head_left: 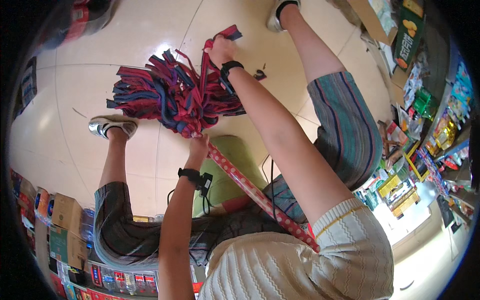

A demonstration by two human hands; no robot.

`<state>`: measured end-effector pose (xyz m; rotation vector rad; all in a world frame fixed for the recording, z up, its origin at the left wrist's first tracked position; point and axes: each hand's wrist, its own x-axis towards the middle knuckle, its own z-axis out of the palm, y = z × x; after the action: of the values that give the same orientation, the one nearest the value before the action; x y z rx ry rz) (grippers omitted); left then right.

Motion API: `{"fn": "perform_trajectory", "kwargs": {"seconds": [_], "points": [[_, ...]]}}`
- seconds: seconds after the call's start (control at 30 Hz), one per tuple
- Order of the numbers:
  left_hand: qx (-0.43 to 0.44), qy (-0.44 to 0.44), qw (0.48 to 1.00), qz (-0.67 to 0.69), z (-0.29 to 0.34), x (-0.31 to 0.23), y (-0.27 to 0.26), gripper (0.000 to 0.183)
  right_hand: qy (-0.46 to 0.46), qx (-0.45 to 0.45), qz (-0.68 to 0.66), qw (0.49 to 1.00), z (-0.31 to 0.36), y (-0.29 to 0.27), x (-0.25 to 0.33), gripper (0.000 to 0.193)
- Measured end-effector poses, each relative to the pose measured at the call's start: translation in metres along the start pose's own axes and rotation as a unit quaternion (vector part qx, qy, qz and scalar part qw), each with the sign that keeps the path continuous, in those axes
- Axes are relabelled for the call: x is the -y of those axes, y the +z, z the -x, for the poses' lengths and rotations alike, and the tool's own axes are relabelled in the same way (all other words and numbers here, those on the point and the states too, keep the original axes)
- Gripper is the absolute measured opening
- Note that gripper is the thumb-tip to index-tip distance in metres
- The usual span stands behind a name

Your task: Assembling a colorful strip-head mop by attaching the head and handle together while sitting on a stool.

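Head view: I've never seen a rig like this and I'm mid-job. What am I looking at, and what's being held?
There is no machine here, just a person's bare hands. This single picture comes from a wide fisheye camera on their head, looking down, so straight edges bend near the rim. Left in the picture is the person's left.

The left hand grips the red, white-dotted pole just below the mop head. The right hand holds some of its red and navy cloth strips. The mop head appears to lie spread on the pale tiled floor, between the person's feet. Black straps circle both wrists. Packaged goods crowd the right side.
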<state>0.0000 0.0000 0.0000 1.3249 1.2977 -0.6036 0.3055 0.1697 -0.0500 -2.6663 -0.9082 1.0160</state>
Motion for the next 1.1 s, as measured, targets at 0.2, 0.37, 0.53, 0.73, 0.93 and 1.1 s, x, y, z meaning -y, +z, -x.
{"fn": "perform_trajectory", "kwargs": {"seconds": [0.2,0.37,0.53,0.73,0.93,1.1], "points": [[0.010,0.042,0.999,-0.031,0.013,0.014,-0.005,0.012,0.020,0.066,-0.002,0.998,0.054,0.015,-0.036,0.044],[0.011,0.045,0.996,-0.077,0.008,-0.034,-0.002,0.021,-0.079,-0.068,-0.015,0.994,0.029,0.015,-0.068,0.042],[0.000,0.077,0.987,-0.140,0.011,-0.022,-0.005,0.026,-0.140,-0.003,-0.009,0.990,-0.005,0.031,0.043,0.040],[0.037,0.035,0.996,-0.075,0.007,-0.008,-0.009,0.022,-0.154,0.047,-0.006,0.987,-0.002,0.033,0.043,0.039],[-0.048,0.064,0.996,-0.031,0.021,-0.004,-0.010,0.045,-0.051,0.103,0.094,0.989,0.076,0.028,-0.038,0.032],[-0.025,0.067,0.992,-0.105,0.022,-0.041,-0.005,0.020,-0.094,0.059,0.025,0.994,0.069,0.049,-0.031,0.032]]}}
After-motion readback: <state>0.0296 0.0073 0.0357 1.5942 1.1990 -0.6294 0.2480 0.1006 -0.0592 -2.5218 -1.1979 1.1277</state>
